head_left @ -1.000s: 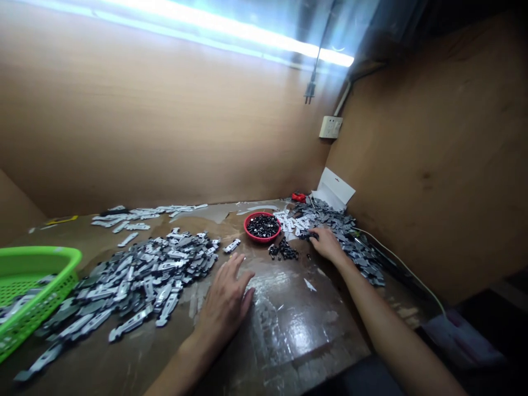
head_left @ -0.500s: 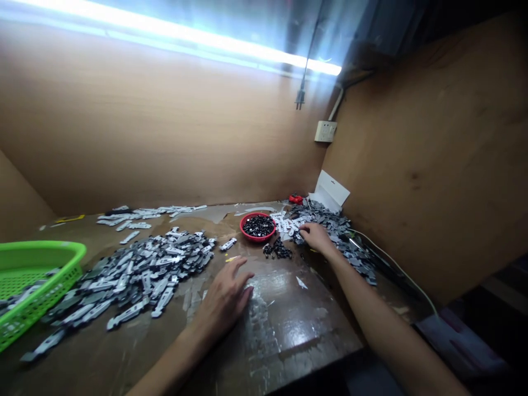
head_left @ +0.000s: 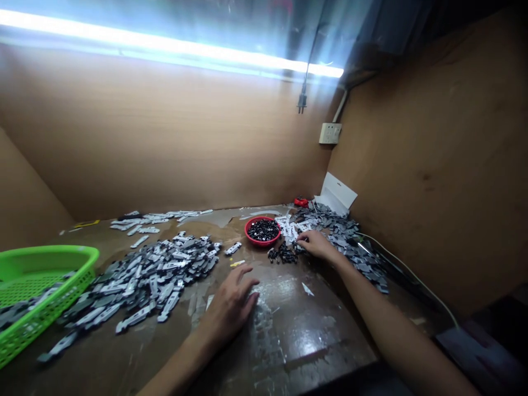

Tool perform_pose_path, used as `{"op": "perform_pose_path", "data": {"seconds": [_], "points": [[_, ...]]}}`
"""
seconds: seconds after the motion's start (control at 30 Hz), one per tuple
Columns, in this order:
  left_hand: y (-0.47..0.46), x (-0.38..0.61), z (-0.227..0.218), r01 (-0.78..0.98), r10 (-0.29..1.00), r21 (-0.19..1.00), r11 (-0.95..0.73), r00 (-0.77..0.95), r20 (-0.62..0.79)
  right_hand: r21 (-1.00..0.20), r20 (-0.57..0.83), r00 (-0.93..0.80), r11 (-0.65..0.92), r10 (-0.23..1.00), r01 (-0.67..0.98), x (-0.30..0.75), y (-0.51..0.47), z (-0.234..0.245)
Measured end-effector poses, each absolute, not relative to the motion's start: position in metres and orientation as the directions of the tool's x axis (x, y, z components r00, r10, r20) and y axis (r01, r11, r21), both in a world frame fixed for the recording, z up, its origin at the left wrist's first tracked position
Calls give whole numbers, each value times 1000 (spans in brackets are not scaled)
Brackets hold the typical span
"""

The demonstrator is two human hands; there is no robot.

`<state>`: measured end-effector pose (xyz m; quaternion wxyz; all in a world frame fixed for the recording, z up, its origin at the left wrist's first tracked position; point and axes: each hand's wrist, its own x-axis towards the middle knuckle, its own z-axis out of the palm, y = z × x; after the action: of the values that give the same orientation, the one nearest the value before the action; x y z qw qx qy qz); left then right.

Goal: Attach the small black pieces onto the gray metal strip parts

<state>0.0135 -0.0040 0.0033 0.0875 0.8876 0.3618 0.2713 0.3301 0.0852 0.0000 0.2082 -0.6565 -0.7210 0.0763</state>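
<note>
My left hand [head_left: 233, 300] is low over the brown tabletop [head_left: 297, 341], fingers apart and nothing in them. Just beyond its fingertips lies a small yellow piece [head_left: 237, 263]. My right hand [head_left: 315, 245] reaches to the right edge of a small heap of black parts [head_left: 283, 253], its fingers bent together; whatever they pinch is too small to tell. Behind that heap stands a red bowl [head_left: 263, 242] full of similar black parts. White flat pieces [head_left: 287, 226] lie between the bowl and a pile of grey flat pieces [head_left: 336, 223], beyond my right hand.
Left of my left hand spreads a big pile of white-and-grey assembled pieces [head_left: 165, 269]. A green basket [head_left: 84, 269] holding more stands at far left. White pieces [head_left: 152, 220] lie along the back wall. A pale cable [head_left: 406, 269] runs down the right side.
My right hand has moved slightly left and nearer, from the white and grey pieces to the edge of the black heap. My left hand stays almost where it was; the whole view has shifted slightly.
</note>
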Motion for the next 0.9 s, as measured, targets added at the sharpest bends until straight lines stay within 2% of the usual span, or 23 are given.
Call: {"op": "perform_pose_path", "data": {"seconds": [0.1,0.2,0.33,0.6,0.8,0.9], "points": [[-4,14,4,589,688,358,-724,586,427,-388,233,10,84,973,918,341,87,4],[-4,14,4,582,685,362,-728,588,430,-375,272,141,-30,952,926,361,86,10],[-5,15,3,572,683,374,-730,598,418,-354,252,244,-145,936,924,385,80,17],[-6,16,4,550,693,421,-721,594,409,-387,49,35,-13,998,922,367,74,16],[-7,19,7,500,727,536,-680,553,407,-430,64,-38,62,997,901,355,73,20],[-4,23,13,472,788,650,-596,502,357,-514,123,-81,133,989,847,347,68,31]]}}
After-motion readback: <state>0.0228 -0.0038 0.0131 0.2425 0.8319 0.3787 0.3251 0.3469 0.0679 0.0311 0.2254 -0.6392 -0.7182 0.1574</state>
